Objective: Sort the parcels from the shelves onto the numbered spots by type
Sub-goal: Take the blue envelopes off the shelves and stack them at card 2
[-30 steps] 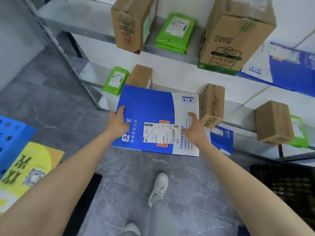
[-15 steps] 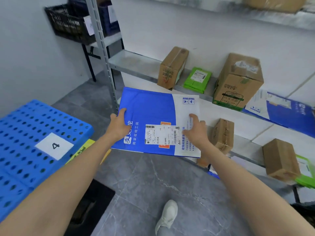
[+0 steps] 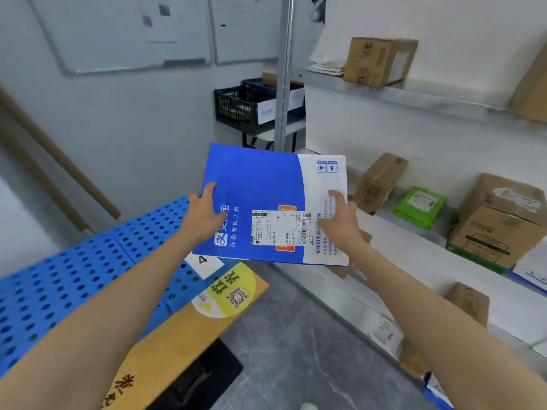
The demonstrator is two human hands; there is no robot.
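I carry a flat blue and white mailer (image 3: 263,184) with a shipping label in mid-air, between the shelves and the pallet. My left hand (image 3: 204,216) grips its left edge, thumb on top. Its right edge is held by my right hand (image 3: 340,221), thumb on the white part. Below and to the left lies a blue perforated pallet (image 3: 88,276) with a white card marked 4 (image 3: 204,263), partly hidden by the mailer. A yellow-orange flat parcel (image 3: 192,324) lies on the pallet's near corner.
Metal shelves (image 3: 414,232) on the right hold brown boxes (image 3: 379,182), a green pouch (image 3: 418,207) and a large taped box (image 3: 497,220). Black crates (image 3: 245,108) stand at the back beside the shelf post (image 3: 284,84). Grey floor (image 3: 296,350) lies below.
I have turned left away from the shelves with the mailer in both hands. The mailer now hangs over the pallet's edge near the card marked 4.
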